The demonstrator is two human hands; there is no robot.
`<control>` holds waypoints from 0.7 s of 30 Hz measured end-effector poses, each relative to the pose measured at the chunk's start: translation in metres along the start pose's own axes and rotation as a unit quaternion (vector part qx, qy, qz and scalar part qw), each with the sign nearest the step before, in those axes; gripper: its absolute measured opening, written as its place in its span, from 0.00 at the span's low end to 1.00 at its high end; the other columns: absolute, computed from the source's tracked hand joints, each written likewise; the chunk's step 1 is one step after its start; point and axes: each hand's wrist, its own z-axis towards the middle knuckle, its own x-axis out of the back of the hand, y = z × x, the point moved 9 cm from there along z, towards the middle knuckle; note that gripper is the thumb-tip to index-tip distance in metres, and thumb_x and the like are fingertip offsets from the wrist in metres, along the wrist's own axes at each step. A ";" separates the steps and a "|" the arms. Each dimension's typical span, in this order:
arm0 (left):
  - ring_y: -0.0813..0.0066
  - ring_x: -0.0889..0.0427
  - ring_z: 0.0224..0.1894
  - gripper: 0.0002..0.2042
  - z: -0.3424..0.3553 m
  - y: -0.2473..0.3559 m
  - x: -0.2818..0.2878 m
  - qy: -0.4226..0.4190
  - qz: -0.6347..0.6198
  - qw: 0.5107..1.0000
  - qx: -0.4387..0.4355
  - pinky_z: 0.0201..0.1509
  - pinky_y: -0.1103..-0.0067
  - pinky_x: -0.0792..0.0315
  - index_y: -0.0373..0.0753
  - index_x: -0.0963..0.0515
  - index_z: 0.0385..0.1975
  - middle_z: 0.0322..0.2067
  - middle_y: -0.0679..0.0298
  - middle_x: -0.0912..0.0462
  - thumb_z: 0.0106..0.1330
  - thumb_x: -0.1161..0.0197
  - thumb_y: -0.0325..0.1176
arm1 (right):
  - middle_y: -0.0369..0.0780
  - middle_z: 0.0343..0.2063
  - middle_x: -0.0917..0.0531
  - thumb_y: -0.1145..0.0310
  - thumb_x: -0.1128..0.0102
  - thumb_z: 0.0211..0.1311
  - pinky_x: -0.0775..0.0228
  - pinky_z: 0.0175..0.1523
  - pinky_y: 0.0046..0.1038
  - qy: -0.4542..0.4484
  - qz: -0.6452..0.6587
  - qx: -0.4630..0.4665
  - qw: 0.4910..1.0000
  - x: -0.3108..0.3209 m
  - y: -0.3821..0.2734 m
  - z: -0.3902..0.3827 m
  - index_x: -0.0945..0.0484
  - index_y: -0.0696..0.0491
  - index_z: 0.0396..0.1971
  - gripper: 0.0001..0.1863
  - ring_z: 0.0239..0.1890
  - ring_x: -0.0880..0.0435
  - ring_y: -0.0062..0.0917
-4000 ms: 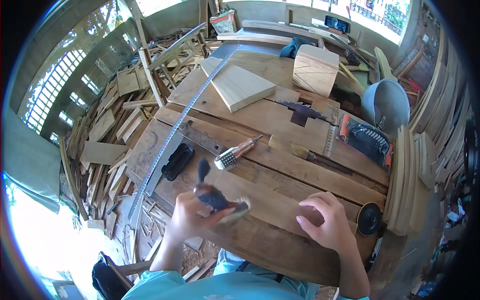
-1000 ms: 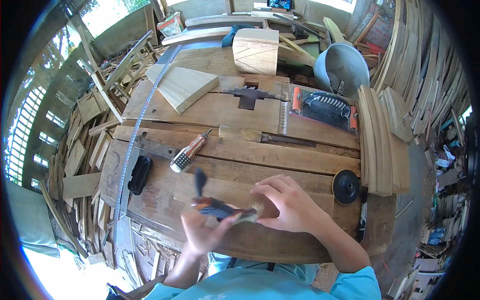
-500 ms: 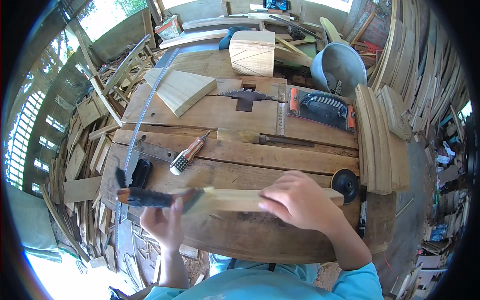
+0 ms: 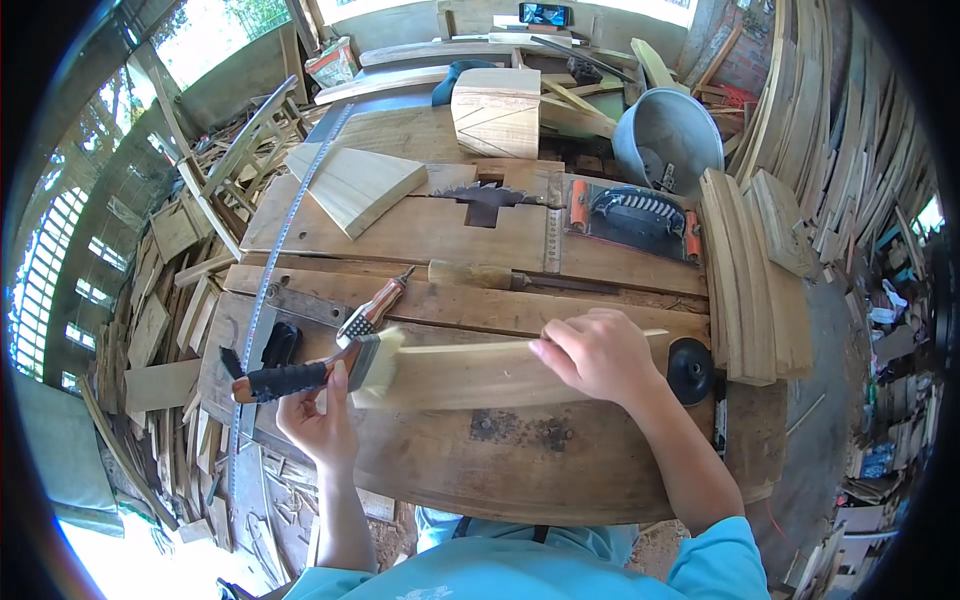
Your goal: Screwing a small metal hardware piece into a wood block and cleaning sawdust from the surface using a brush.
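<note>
My left hand is closed on the dark-wrapped handle of a brush, whose pale bristles lie against the left end of a long light wooden board. My right hand grips this board toward its right end. Just beyond the brush are a red-striped, patterned hand tool and an open black case. A black round pad sits by the board's right end.
The worn workbench carries a long steel ruler, a sander, a saw blade, wood blocks and stacked curved boards. A grey bucket stands behind, right. Scrap wood piles surround the bench.
My left hand has moved left with the brush, now turned level. My right hand has closed on the board and moved it away from me, up and forward, its left end meeting the bristles.
</note>
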 end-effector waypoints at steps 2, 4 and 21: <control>0.85 0.19 0.35 0.08 -0.004 0.003 -0.001 -0.035 0.058 0.997 -0.022 0.41 0.85 0.30 0.33 0.12 0.41 0.35 0.66 0.11 0.66 0.23 0.27 | 0.37 0.20 0.17 0.51 0.28 0.66 0.24 0.36 0.34 -0.026 0.059 -0.011 0.998 -0.005 0.000 -0.005 0.18 0.52 0.28 0.19 0.23 0.17 0.35; 0.85 0.19 0.34 0.08 -0.007 -0.002 0.005 -0.037 0.076 0.996 -0.033 0.41 0.84 0.30 0.33 0.12 0.41 0.35 0.66 0.11 0.66 0.22 0.28 | 0.39 0.22 0.16 0.45 0.26 0.61 0.24 0.40 0.35 -0.028 0.077 0.011 0.997 -0.001 -0.007 -0.001 0.18 0.53 0.29 0.24 0.28 0.17 0.36; 0.68 0.08 0.36 0.07 -0.049 0.052 -0.037 -0.230 0.138 0.958 -0.101 0.49 0.76 0.18 0.33 0.12 0.36 0.33 0.59 0.08 0.59 0.21 0.23 | 0.43 0.43 0.19 0.35 0.21 0.45 0.30 0.62 0.39 -0.093 0.105 0.008 0.990 -0.011 -0.024 -0.010 0.16 0.59 0.40 0.39 0.50 0.20 0.37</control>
